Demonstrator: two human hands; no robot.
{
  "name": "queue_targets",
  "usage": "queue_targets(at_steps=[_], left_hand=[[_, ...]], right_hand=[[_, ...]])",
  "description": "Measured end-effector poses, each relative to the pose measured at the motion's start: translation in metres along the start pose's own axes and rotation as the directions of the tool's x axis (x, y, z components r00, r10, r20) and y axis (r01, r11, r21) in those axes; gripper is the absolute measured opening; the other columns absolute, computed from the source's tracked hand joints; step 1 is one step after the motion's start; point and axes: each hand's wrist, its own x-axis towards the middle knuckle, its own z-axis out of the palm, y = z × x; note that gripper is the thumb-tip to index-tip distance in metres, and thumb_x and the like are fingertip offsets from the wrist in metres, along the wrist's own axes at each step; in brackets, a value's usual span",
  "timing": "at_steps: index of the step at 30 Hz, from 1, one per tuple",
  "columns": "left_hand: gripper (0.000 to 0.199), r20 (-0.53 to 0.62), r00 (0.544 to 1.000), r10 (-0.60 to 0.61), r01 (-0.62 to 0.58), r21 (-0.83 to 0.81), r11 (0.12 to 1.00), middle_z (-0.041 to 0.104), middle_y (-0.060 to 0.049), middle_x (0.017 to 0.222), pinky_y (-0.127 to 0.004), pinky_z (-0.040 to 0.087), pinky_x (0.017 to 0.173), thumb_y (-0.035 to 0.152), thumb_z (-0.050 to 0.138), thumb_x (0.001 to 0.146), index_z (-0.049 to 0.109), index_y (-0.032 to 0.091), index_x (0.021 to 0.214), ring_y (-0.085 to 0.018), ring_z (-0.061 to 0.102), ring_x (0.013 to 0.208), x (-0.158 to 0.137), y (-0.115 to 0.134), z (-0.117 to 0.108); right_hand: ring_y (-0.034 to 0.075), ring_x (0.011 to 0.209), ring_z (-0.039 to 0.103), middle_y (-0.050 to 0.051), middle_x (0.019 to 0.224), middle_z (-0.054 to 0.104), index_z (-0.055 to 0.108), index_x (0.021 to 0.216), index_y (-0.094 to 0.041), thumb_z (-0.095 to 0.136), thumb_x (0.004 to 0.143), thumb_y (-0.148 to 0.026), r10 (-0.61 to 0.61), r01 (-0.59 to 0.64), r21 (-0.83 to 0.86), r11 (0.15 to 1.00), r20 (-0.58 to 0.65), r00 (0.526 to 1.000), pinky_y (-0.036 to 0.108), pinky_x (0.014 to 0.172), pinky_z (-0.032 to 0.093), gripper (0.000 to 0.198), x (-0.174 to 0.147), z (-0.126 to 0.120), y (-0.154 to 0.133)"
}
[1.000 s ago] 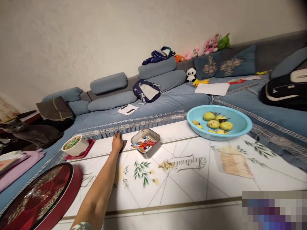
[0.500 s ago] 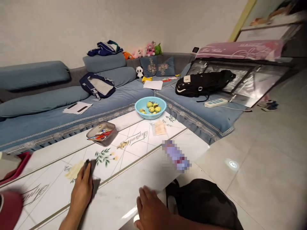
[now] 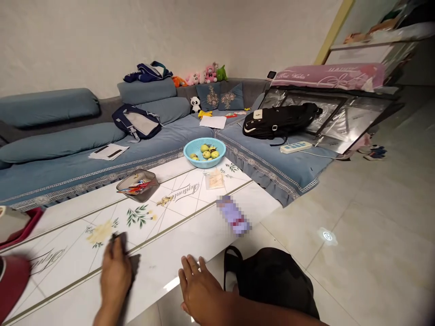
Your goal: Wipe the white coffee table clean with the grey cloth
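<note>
My left hand [image 3: 116, 271] is over the white patterned table [image 3: 163, 258], its fingers closed on a small dark object [image 3: 121, 240] whose kind I cannot make out. A printed yellow flower lies just beyond the fingertips. My right hand [image 3: 199, 285] rests palm down at the table's near edge, fingers stretched out, holding nothing. Beyond my left hand stands a grey translucent box [image 3: 149, 192] with several colourful packets in it. A pixelated purple item [image 3: 234, 216] lies farther right of my right hand.
A blue basket [image 3: 188, 158] of green-yellow fruit and a clear packet [image 3: 215, 179] are at the table's far end. A red tray [image 3: 32, 226] sits at left. The blue sofa [image 3: 173, 136] holds a black backpack [image 3: 282, 121] and a power strip [image 3: 295, 147]. A black bag-like shape [image 3: 272, 280] is below right.
My left hand has moved a little nearer along the table, still with the dark object. The right hand stays flat at the edge. The whole view has shifted slightly right.
</note>
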Motion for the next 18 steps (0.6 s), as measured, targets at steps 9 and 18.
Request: queue_targets(at_steps=[9,18], left_hand=[[0.074,0.08,0.993,0.086,-0.076,-0.12,0.99,0.027,0.003,0.181,-0.057,0.036,0.131,0.046,0.039,0.101,0.027,0.045,0.174,-0.039,0.038,0.162,-0.101,-0.086,-0.009],[0.066,0.054,0.998,-0.014,0.015,-0.027,1.0,0.029,-0.028,0.176,-0.065,0.049,0.119,0.036,0.03,0.11,0.037,0.008,0.17,-0.05,0.042,0.156,-0.015,0.03,-0.003]], right_hand=[[0.047,0.162,0.036,0.035,0.172,0.032,0.046,0.162,0.004,0.059,0.109,-0.041,-0.004,0.0,0.053,0.999,0.065,0.998,0.071,0.123,0.046,0.071,-0.004,0.005,0.0],[0.046,0.163,0.032,0.033,0.173,0.031,0.046,0.162,0.004,0.058,0.109,-0.035,-0.004,-0.001,0.046,0.999,0.092,0.996,0.072,0.124,0.044,0.067,-0.009,-0.002,-0.004]])
